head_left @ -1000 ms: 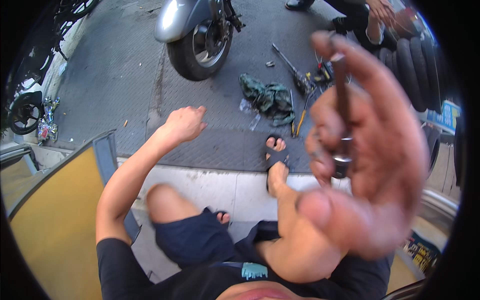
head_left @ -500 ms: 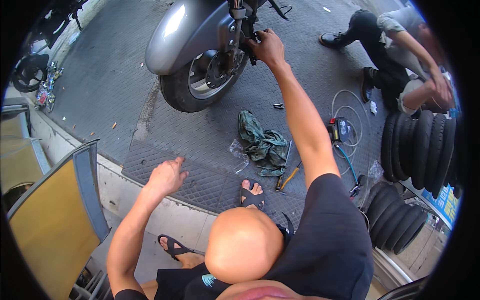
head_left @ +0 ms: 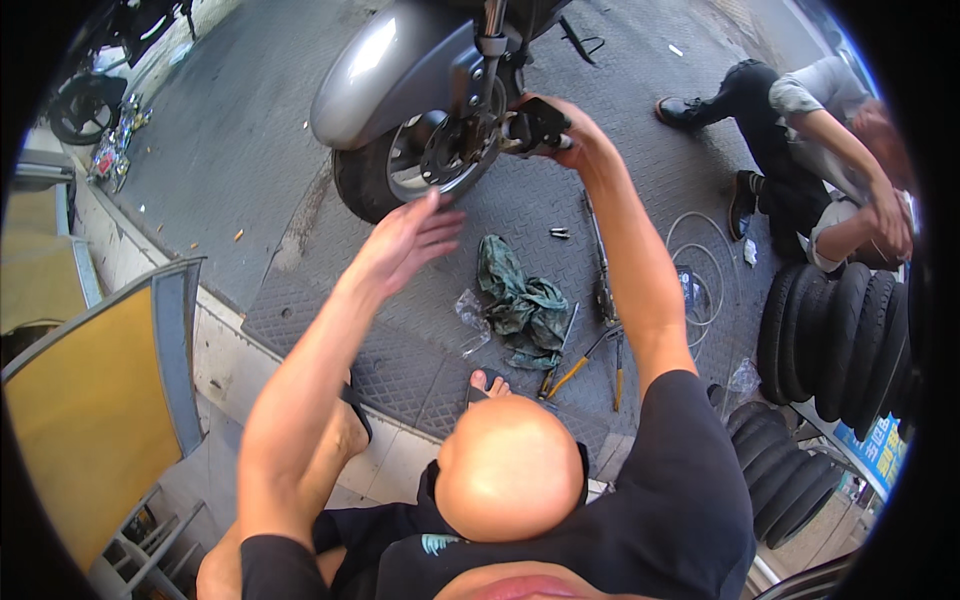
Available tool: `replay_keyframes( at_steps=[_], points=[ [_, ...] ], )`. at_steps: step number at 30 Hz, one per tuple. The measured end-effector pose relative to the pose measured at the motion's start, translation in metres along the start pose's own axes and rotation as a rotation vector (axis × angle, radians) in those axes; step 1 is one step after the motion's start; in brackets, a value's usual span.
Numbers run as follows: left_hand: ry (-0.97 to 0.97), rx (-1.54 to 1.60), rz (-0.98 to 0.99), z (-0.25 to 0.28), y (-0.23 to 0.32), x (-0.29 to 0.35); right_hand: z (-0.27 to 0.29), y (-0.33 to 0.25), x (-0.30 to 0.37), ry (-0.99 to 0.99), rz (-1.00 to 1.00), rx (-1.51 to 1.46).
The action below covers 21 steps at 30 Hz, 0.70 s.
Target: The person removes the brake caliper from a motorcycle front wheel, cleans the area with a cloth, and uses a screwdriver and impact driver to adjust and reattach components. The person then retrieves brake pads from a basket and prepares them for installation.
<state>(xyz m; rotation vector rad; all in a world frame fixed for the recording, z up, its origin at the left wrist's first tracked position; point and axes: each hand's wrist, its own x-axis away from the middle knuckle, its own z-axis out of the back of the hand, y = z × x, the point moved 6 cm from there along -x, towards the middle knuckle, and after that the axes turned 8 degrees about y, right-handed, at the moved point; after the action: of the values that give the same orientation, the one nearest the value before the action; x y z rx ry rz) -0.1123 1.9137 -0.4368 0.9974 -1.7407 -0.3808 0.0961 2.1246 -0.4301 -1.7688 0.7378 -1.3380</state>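
My right hand point(head_left: 575, 135) reaches forward to the scooter's front wheel point(head_left: 368, 178). Its fingers close round a black brake caliper point(head_left: 535, 128), which hangs beside the wheel's right side, close to the fork leg point(head_left: 492, 50). Part of the grip is hidden behind the caliper. Just in front of the tyre my left hand point(head_left: 405, 243) hovers open, fingers stretched and slightly blurred, holding nothing. A brake disc point(head_left: 445, 150) shows at the hub, under the silver-grey mudguard point(head_left: 385, 70).
A green rag point(head_left: 520, 305), orange-handled pliers point(head_left: 582, 367), small metal pieces point(head_left: 560, 233) and a coiled hose point(head_left: 705, 270) lie on the metal floor. Tyres point(head_left: 835, 335) are stacked at right, near a seated person point(head_left: 790, 140). A yellow panel point(head_left: 95, 400) stands at left.
My left hand has moved forward and right, toward the wheel, its fingers opening out. My right hand has drawn the caliper outward, right of the fork. The view has shifted slightly.
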Motion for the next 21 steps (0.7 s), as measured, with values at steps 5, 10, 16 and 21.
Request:
replay_keyframes(
  at_steps=[5, 10, 16, 21],
  points=[
    [-0.169, 0.653, -0.027, -0.088, 0.014, -0.102, -0.021, 0.013, 0.003, -0.053, -0.135, -0.302],
    [-0.467, 0.895, -0.083, -0.134, 0.013, -0.135, 0.016, 0.009, 0.012, 0.13, 0.012, 0.162],
    [-0.563, 0.871, 0.021, -0.152, 0.014, -0.131, 0.092, 0.014, 0.1, 0.611, 0.243, 0.087],
    [-0.866, 0.795, 0.091, -0.148, 0.034, -0.14, 0.028, 0.009, 0.215, 0.503, 0.097, -0.262]
  ],
)
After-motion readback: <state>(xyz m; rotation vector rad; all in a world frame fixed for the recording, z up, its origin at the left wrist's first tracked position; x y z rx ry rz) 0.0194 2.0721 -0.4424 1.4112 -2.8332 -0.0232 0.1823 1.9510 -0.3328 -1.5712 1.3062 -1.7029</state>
